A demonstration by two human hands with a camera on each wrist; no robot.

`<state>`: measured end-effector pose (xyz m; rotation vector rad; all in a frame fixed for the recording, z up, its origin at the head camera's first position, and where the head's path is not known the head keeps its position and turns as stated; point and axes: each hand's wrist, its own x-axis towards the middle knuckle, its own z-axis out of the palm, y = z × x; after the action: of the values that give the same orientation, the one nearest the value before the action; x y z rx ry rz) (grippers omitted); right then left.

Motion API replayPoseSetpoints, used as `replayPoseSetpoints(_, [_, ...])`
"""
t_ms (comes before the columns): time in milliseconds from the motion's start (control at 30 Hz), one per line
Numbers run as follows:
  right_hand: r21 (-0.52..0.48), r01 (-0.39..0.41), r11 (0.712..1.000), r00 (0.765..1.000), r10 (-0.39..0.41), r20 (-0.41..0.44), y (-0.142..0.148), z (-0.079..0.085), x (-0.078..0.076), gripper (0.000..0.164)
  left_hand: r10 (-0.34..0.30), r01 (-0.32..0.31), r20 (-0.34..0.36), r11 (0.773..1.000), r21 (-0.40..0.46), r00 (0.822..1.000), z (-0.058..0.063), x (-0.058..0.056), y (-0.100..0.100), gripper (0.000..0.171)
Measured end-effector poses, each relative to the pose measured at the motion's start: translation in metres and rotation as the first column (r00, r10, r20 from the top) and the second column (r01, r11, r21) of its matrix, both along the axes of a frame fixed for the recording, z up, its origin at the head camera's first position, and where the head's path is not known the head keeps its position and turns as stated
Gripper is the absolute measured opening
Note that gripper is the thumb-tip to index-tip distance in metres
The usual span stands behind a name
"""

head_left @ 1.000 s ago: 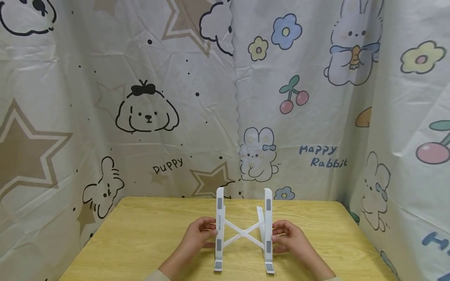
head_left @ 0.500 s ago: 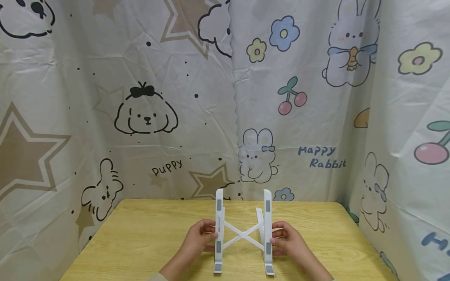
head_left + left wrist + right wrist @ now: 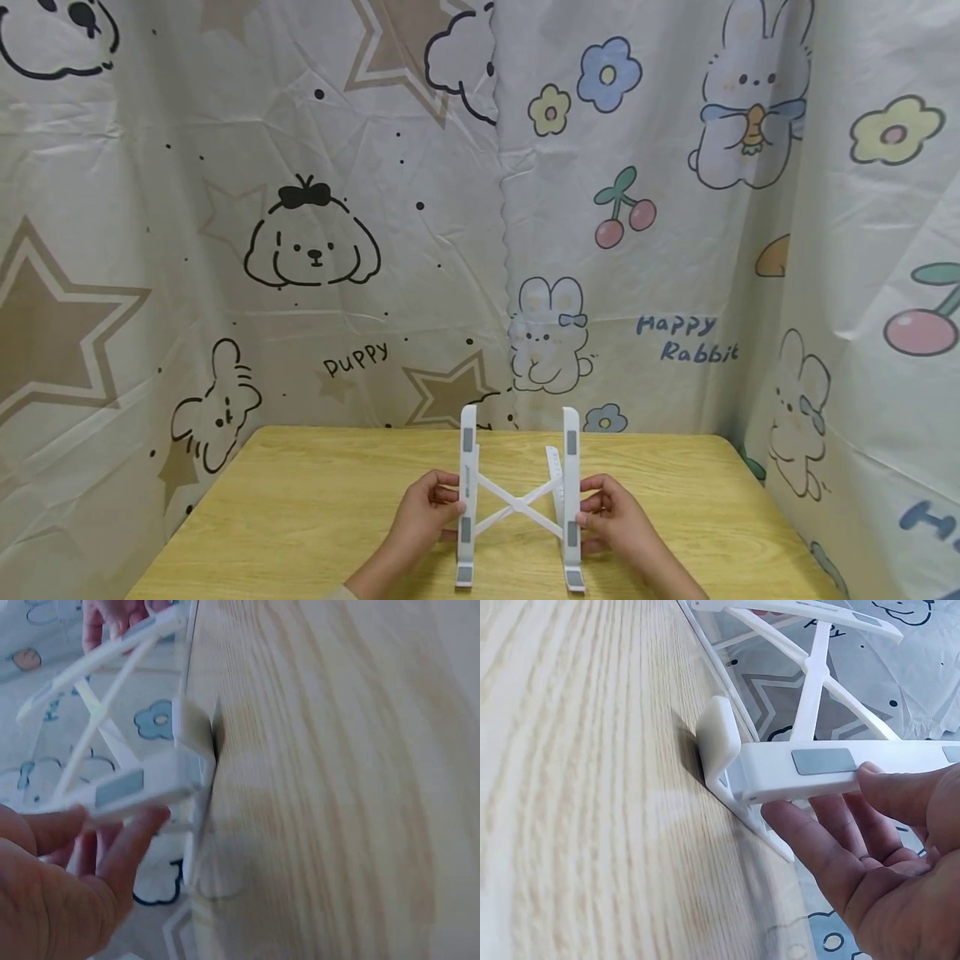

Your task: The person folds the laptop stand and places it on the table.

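Observation:
A white folding laptop stand point(image 3: 517, 505) is spread on the table, its two padded side rails joined by an X of crossed bars. My left hand point(image 3: 423, 521) holds the left rail from outside, thumb and fingers on either side of it. On the opposite rail, my right hand point(image 3: 618, 518) has a matching grip. Close up in the left wrist view, thumb and fingers of the left hand point(image 3: 67, 885) pinch the rail near a grey pad point(image 3: 120, 787). The right wrist view shows the right thumb beside another grey pad point(image 3: 823, 761), with fingers underneath.
The light wood table point(image 3: 315, 492) extends left, right and behind the stand. A printed curtain point(image 3: 420, 250) with cartoon puppies, rabbits and flowers hangs around the table's back and sides. Each rail ends in an upturned lip point(image 3: 718, 739) near the tabletop.
The head view has shifted slightly, so the scene sits a little lower in it. Both hands keep their hold and the stand shows no clear movement on the table.

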<state>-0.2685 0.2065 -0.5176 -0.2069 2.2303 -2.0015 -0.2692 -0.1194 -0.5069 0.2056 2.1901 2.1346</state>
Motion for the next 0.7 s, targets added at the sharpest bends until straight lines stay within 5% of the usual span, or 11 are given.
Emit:
replayPoseSetpoints(433, [0.028,0.074,0.997,0.997,-0.074,0.017,-0.007,-0.001,0.004,0.042,0.060,-0.061,-0.022,0.998,-0.022,0.998,-0.007,0.000,0.008,0.026])
replayPoseSetpoints(700, [0.018,0.103,0.994,0.995,-0.104,0.002,-0.013,0.002,0.006,0.040,0.069,-0.069,-0.033,0.997,-0.029,0.997,-0.001,0.003,0.012,0.026])
